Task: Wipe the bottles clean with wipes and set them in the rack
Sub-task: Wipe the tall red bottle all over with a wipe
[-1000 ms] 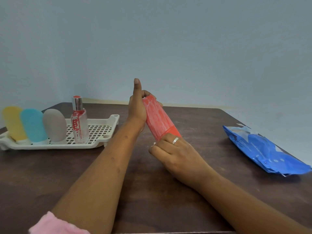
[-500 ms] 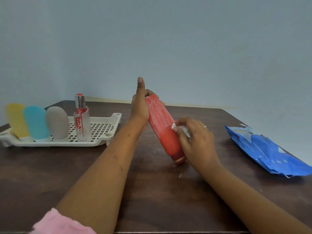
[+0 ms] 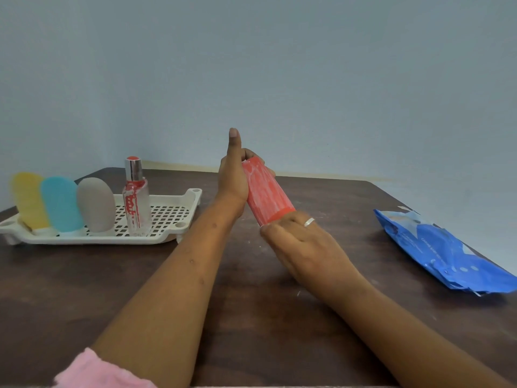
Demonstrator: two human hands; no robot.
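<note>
My left hand grips the tilted red cylindrical bottle, my right hand clasps its lower end, over a dark wooden table; pale blue wall behind.

We see a matt dark wooden table, a perforated plastic rack and a glossy crinkled wipes pack

To your left the rack sits on the counter, three squeeze bottles standing in it with a spray bottle right of them. The wipes pack lies far right. Between, the tilted bottle spans your left grip, behind, and right grip, in front.
</note>
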